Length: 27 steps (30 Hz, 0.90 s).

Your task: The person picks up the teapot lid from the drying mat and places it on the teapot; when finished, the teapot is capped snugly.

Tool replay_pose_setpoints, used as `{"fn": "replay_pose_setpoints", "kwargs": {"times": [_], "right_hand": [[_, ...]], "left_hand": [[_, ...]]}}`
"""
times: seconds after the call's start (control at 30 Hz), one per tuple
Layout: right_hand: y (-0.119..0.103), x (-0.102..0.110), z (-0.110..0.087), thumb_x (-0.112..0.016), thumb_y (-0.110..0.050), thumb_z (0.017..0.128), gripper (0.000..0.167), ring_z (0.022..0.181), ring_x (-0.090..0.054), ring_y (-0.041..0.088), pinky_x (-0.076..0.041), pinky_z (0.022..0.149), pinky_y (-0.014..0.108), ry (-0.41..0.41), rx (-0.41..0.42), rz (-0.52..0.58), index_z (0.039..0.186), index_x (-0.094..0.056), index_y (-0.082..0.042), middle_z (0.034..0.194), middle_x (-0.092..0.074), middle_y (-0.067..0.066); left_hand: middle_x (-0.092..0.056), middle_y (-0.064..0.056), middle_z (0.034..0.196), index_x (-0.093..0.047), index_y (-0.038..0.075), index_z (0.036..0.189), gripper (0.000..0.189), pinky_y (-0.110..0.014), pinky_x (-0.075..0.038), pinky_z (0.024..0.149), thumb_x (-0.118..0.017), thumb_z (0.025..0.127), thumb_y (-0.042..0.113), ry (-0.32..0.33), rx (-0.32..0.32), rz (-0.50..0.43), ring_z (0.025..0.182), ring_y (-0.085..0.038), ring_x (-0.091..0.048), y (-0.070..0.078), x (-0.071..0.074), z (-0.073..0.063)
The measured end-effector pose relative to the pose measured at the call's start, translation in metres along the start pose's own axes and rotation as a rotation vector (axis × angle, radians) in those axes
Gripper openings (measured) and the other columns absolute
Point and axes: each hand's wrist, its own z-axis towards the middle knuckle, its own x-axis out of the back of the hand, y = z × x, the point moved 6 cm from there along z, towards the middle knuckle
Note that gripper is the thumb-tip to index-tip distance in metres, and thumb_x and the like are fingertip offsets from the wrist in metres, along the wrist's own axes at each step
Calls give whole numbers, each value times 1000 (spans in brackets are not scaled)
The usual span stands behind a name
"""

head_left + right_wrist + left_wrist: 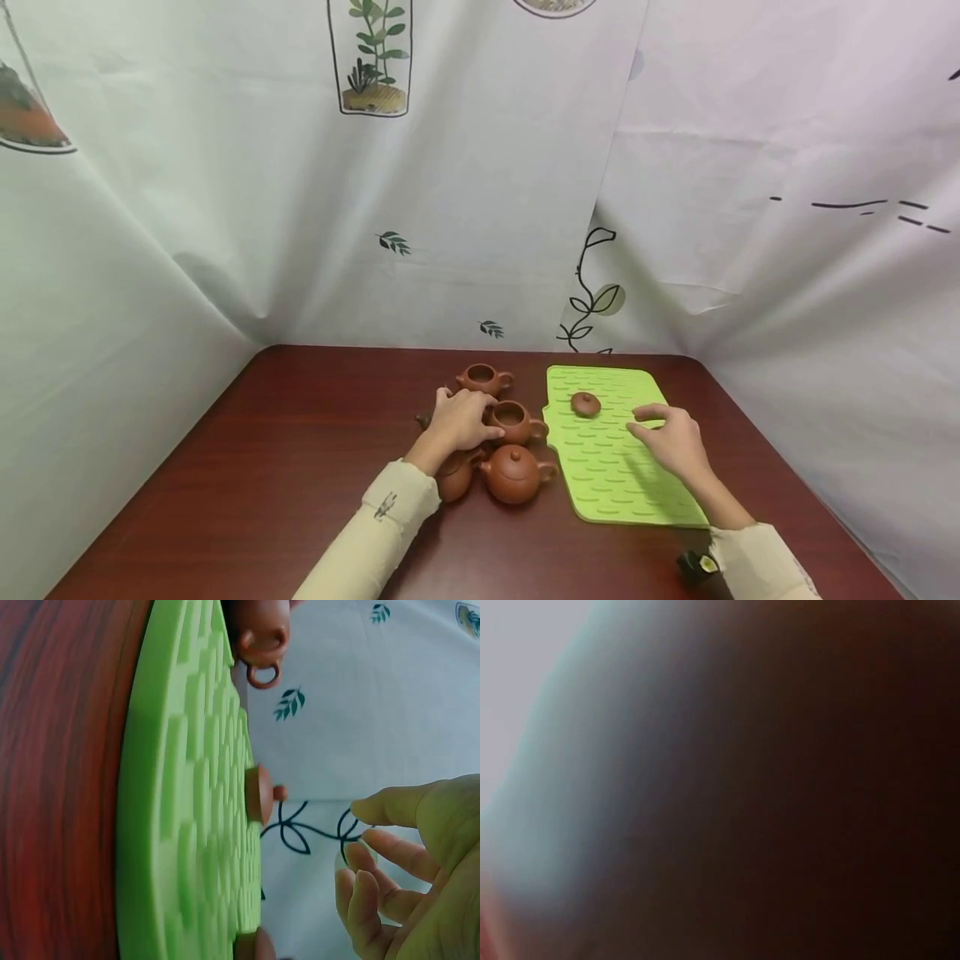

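Observation:
Reddish-brown clay teapots stand grouped left of a green drying mat point(615, 492). My left hand point(459, 419) grips the spout side of the middle lidless teapot point(517, 427), thumb in front and fingers behind. Behind it stands another lidless teapot point(481, 379). In front is a teapot with its lid on point(514, 477), and my left wrist partly hides one more teapot point(453, 477). Above the mat, my right hand point(672, 442) holds nothing, its fingers loosely bent. A round lid point(585, 405) lies on the mat; a second lid point(255, 945) shows at the right wrist view's bottom edge.
The dark red-brown table point(300, 467) backs onto a hanging white cloth point(465, 275) with plant drawings. A small dark object point(693, 567) with a yellow-green part lies beside the right sleeve. The left wrist view is dark and blurred.

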Motion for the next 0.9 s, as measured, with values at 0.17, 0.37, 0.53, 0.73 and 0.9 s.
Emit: {"fn": "replay_pose_setpoints", "kwargs": {"times": [0.17, 0.37, 0.53, 0.73, 0.9], "right_hand": [[18, 8, -3, -72, -22, 91, 36, 87, -69, 28, -49, 62, 34, -3, -54, -45, 118, -69, 1, 116, -68, 22], [34, 16, -4, -69, -27, 93, 43, 80, -69, 25, -50, 65, 38, -38, -77, -36, 124, -66, 3, 112, -69, 22], [43, 19, -5, -68, -27, 93, 46, 116, -55, 49, -49, 85, 55, -61, -70, -34, 126, -64, 5, 128, -60, 29], [55, 20, -4, -71, -26, 91, 48, 122, -49, 52, -47, 88, 57, -63, -78, -46, 125, -63, 7, 128, -59, 31], [62, 20, -1, -73, -18, 88, 37, 114, -55, 50, -48, 83, 55, -41, -101, -74, 116, -68, 7, 114, -67, 27]], "left_hand": [[-69, 6, 119, -69, 23, 124, 50, -56, -32, 98, -77, 83, 50, -13, -5, 17, 110, -19, -61, 1, 1, -1], [-69, 6, 118, -70, 22, 123, 50, -53, -32, 95, -76, 83, 51, 0, -5, -6, 108, -18, -61, -1, 2, -2], [-70, 6, 117, -70, 22, 123, 50, -55, -31, 98, -77, 83, 51, 6, -2, -16, 108, -18, -61, -3, 2, -1], [-70, 6, 115, -71, 25, 122, 49, -55, -31, 99, -77, 81, 52, 14, 18, -9, 106, -18, -62, -3, 2, 0], [-71, 5, 113, -71, 26, 121, 49, -52, -32, 95, -77, 81, 53, 19, 26, 29, 104, -17, -62, -1, 4, 0]]}}
